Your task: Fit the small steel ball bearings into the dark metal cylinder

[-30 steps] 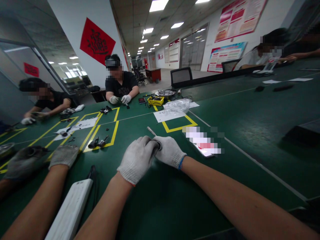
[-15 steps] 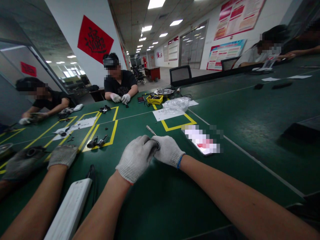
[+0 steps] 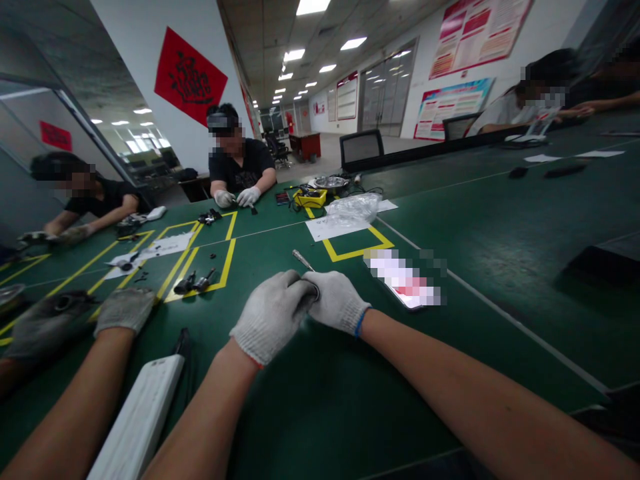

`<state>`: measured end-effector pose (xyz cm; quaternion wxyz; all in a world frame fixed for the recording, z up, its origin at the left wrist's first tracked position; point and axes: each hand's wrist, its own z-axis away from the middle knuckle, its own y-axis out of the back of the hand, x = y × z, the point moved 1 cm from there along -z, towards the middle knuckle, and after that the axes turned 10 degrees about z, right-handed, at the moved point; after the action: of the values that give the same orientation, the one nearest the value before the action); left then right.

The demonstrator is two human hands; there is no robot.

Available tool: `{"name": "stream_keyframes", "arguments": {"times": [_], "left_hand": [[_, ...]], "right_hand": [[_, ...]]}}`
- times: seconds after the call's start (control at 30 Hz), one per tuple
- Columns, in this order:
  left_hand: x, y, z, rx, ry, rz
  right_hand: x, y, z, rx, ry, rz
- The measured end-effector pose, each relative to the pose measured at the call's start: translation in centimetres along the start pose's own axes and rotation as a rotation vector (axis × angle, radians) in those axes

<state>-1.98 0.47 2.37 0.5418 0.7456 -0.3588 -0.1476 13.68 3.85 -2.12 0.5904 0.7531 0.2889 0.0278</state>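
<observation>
In white knit gloves, my left hand (image 3: 274,313) and my right hand (image 3: 339,303) meet above the green table, fingers closed together. Between the fingertips shows the curved rim of a small round dark part (image 3: 315,291); the gloves cover most of it. Just beyond the hands lies a thin metal screwdriver-like tool (image 3: 303,259), its near end hidden behind the right glove. A phone (image 3: 403,283) with a lit, blurred screen rests right of my right hand.
At left, a co-worker's gloved hands (image 3: 125,310) handle a dark part beside a white power strip (image 3: 140,413). Black and metal parts (image 3: 195,283) lie inside yellow tape. Farther off are paper, a plastic bag (image 3: 353,210) and a yellow tray (image 3: 310,199). More people sit around the table.
My hands stay almost still, closed on the small part. Across the table, a co-worker's hands have moved slightly apart; the far-left person's hands have shifted too.
</observation>
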Motion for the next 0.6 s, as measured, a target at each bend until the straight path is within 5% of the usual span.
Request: {"name": "stream_keyframes", "arguments": {"times": [0.23,0.6], "left_hand": [[0.03,0.03,0.06,-0.003,0.032,0.049],[-0.78,-0.38,0.70,0.241,-0.024,0.126]], "right_hand": [[-0.17,0.15,0.06,-0.001,-0.005,0.000],[-0.25,0.18,0.02,0.052,-0.056,-0.120]]}}
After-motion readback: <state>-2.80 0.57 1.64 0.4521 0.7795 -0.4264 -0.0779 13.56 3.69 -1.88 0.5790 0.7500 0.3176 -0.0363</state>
